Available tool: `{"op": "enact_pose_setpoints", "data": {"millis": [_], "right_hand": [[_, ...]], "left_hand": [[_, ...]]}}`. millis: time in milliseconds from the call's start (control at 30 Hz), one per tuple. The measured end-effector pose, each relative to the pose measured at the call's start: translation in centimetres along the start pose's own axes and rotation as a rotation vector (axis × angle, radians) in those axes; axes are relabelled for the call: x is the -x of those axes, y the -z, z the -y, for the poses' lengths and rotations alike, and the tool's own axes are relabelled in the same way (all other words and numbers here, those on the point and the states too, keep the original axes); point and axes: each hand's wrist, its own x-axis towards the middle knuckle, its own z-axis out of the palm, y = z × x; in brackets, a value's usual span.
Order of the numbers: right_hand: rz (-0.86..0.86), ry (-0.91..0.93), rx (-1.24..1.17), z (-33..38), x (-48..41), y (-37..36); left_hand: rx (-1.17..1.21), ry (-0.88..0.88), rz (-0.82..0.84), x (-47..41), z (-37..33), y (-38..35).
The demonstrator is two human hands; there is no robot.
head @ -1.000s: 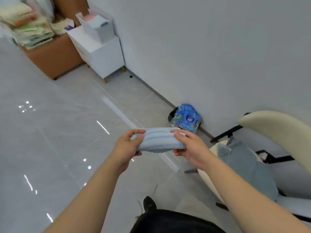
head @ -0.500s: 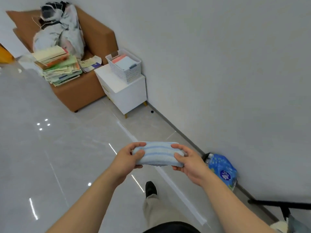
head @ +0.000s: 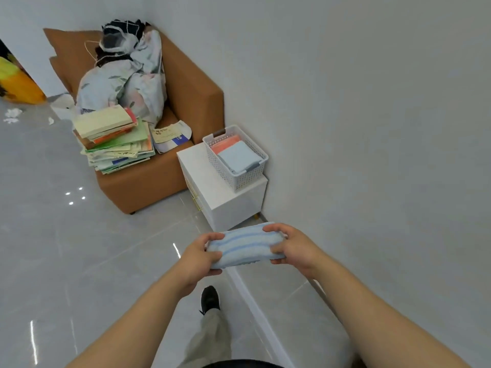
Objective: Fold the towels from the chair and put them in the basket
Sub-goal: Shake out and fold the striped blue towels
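While the chair is out of view, so I cannot tell how many towels are left on it, 1 piece looks fully folded. It is a pale blue striped towel point(head: 245, 247), doubled into a thick flat pad and held in the air at lower centre of the frame. The left grip point(head: 202, 257) is clamped on its left end, thumb on top and fingers curled beneath. The right grip point(head: 292, 248) is clamped on its right end in the same way. For this piece only the carry and the drop seem to be left.

Beyond it, at centre frame, a white counter point(head: 233, 208) stands against the wall, and a white perforated basket point(head: 220, 166) sits on top. Inside lie 2 folded pieces side by side, a pale blue one point(head: 240, 156) nearer and a pink-orange one point(head: 224, 144) behind it. There looks to be room on top of them.

Farther off, at upper left, a brown sofa point(head: 191, 102) carries a stack of books point(head: 114, 139).
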Motion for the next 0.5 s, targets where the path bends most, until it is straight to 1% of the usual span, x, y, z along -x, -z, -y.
{"op": "enact_pose_setpoints", "data": {"millis": [167, 267, 367, 500], "right_hand": [[-0.053, 0.011, 0.203, 8.1, -12.0, -1.1], [-0.094, 0.102, 0.408, 13.7, -19.0, -0.9], [-0.075, 0.155, 0.579, 18.9, -26.9, 0.0], [-0.039, 0.177, 0.718, 24.1, -40.2, 1.2]], "left_hand": [[-0.033, 0.037, 0.035, -12.5, -7.4, 4.9], [-0.039, 0.028, 0.003, -19.2, -12.7, 6.8], [-0.042, 0.017, -0.041, -26.5, -17.2, 7.9], [-0.017, 0.056, -0.1, -37.3, -21.4, 9.3]]}}
